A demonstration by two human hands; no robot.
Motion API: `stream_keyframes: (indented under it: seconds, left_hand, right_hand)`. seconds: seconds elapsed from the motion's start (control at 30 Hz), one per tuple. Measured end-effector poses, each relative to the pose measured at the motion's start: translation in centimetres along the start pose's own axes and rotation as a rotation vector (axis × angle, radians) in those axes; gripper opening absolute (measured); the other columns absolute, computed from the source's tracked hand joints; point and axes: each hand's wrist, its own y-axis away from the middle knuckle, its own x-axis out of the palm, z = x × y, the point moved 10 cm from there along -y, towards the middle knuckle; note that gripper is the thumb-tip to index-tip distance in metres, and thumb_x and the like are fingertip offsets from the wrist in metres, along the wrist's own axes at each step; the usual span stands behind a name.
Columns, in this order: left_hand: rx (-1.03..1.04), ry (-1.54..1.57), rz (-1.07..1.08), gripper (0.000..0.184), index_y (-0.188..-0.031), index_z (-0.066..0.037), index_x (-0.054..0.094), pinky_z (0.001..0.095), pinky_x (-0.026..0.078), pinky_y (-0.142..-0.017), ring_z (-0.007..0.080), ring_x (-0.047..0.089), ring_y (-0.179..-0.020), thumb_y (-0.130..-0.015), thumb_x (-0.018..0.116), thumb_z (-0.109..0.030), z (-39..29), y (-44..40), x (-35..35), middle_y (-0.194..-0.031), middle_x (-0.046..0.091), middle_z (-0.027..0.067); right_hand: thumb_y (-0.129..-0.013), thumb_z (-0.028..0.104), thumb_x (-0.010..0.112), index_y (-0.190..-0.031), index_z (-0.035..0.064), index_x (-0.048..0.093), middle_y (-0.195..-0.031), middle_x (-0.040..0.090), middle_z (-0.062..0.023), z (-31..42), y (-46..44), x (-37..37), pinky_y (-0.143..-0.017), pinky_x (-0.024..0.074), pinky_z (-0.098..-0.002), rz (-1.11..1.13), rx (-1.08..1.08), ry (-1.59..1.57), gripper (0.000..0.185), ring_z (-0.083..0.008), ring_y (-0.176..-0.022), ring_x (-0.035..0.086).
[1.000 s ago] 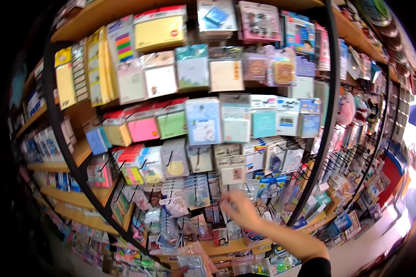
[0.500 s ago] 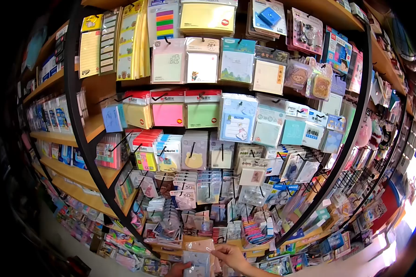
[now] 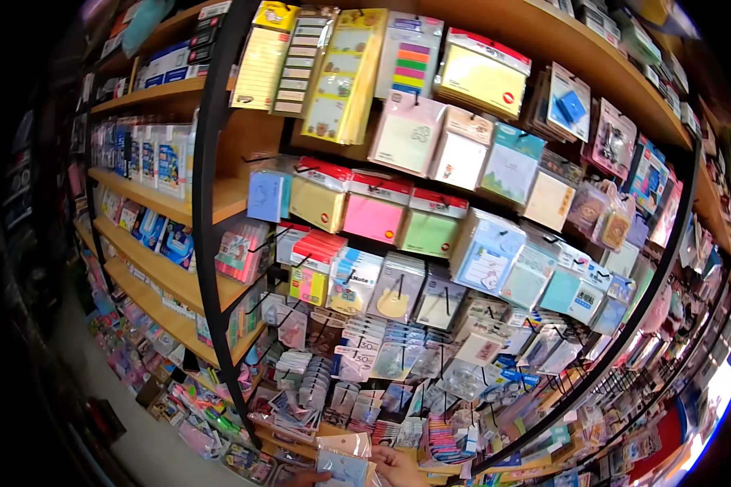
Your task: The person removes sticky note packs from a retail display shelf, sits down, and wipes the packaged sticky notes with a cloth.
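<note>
Wooden shelves (image 3: 158, 195) in black upright frames (image 3: 211, 203) fill the shop aisle; rows of packaged stationery hang on hooks at the centre. Upper position: large yellow note pad (image 3: 481, 77). Below it and to the left, side by side: pink note pad (image 3: 372, 217), then green note pad (image 3: 429, 234). Bottom edge of view, in front of the lowest visible central shelf: right hand (image 3: 396, 467) and left hand (image 3: 307, 479), both partly cut off. Left fingers grasp the left edge of the blue packet (image 3: 343, 469); right fingers pinch the right side of the pale pink packet (image 3: 345, 443), located directly behind it.
</note>
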Motion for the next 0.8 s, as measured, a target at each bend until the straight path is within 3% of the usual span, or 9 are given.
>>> stream_keyframes:
  seconds: [0.07,0.1,0.13,0.2,0.33,0.43,0.5,0.6,0.8]
  left_hand:
    - [0.007,0.0,-0.003,0.032,-0.11,0.0,0.055,0.0329,0.049,-0.073,0.0178,0.059,-0.088,-0.084,0.054,-0.019,-0.2,0.2,-0.6,-0.099,0.06,0.0086]
    - [0.01,0.002,-0.001,0.032,-0.11,0.0,0.055,0.0329,0.049,-0.073,0.0177,0.059,-0.088,-0.084,0.054,-0.019,-0.4,0.3,-0.8,-0.099,0.06,0.0086]
    - [0.012,0.002,0.0,0.032,-0.11,0.0,0.055,0.0328,0.049,-0.073,0.0177,0.059,-0.088,-0.084,0.054,-0.019,-0.4,0.3,-1.0,-0.099,0.061,0.0085]
    - [0.018,0.004,0.007,0.032,-0.11,0.0,0.055,0.0327,0.049,-0.073,0.0175,0.059,-0.088,-0.084,0.054,-0.019,-0.6,0.4,-1.3,-0.099,0.061,0.0085]
    - [0.03,0.003,0.025,0.032,-0.11,0.0,0.055,0.0325,0.049,-0.073,0.0173,0.058,-0.088,-0.084,0.054,-0.019,-0.9,0.4,-1.7,-0.1,0.061,0.0084]
    - [0.034,-0.006,0.044,0.032,-0.11,0.0,0.055,0.0324,0.049,-0.073,0.0171,0.058,-0.088,-0.084,0.055,-0.019,-1.2,0.3,-1.7,-0.1,0.061,0.0083]
    - [0.036,-0.017,0.053,0.032,-0.11,0.0,0.055,0.0323,0.049,-0.073,0.017,0.058,-0.088,-0.084,0.055,-0.019,-1.5,0.4,-1.6,-0.1,0.061,0.0082]
    - [0.046,-0.033,0.065,0.032,-0.11,0.0,0.055,0.0322,0.049,-0.073,0.0168,0.058,-0.088,-0.084,0.055,-0.019,-1.8,0.4,-1.4,-0.1,0.061,0.0082]
    - [0.065,-0.054,0.078,0.032,-0.111,0.0,0.055,0.0319,0.049,-0.073,0.0164,0.058,-0.088,-0.084,0.055,-0.019,-2.3,0.8,-1.2,-0.1,0.061,0.008]
  right_hand:
    - [-0.088,0.033,0.049,-0.097,0.009,0.059,-0.067,0.054,0.0012,1.1,-1.3,-0.5,-0.046,0.0398,-0.0289,-0.052,-0.118,0.177,0.027,-0.0116,-0.057,0.05]
    - [-0.087,0.013,0.055,-0.086,0.0044,0.059,-0.063,0.052,0.0036,1.5,-1.6,-1.8,-0.045,0.0338,-0.0182,-0.068,0.032,-0.345,0.009,-0.0033,-0.052,0.045]
    - [-0.086,0.011,0.053,-0.085,0.006,0.058,-0.062,0.05,0.0041,0.4,-2.8,-4.4,-0.044,0.0333,-0.0199,-0.164,0.046,-0.002,0.007,-0.004,-0.051,0.043]
    - [-0.084,0.009,0.049,-0.081,0.0063,0.053,-0.054,0.042,0.0052,4.8,-4.0,-9.1,-0.04,0.0298,-0.0204,-0.338,-0.003,-0.27,0.006,-0.0045,-0.045,0.037]
    - [-0.088,0.012,0.045,-0.092,0.0073,0.049,-0.061,0.045,0.0024,14.5,-5.1,-18.4,-0.038,0.0323,-0.021,-0.61,-0.235,-0.393,0.008,-0.0062,-0.046,0.04]
    - [-0.088,0.004,0.043,-0.116,0.0001,0.037,-0.084,0.054,-0.0045,20.7,-5.5,-24.1,-0.066,0.0397,-0.0171,-0.79,-0.552,-0.221,0.029,-0.0088,-0.073,0.05]
    - [-0.087,0.002,0.043,-0.121,0.0024,0.03,-0.074,0.049,-0.0033,25.0,-5.7,-25.1,-0.057,0.0369,-0.0186,-0.741,-0.606,-0.19,0.036,-0.0066,-0.064,0.045]
    - [-0.088,0.003,0.043,-0.116,0.0018,0.04,-0.073,0.048,-0.0032,28.9,-5.9,-26.5,-0.055,0.0365,-0.0219,-0.873,-0.786,0.068,0.028,-0.007,-0.062,0.044]
    - [-0.087,0.0,0.038,-0.108,-0.0016,0.054,-0.101,0.059,-0.0135,30.6,-7.3,-27.4,-0.083,0.0418,-0.0276,-1.007,-0.821,0.355,0.026,-0.0199,-0.095,0.056]
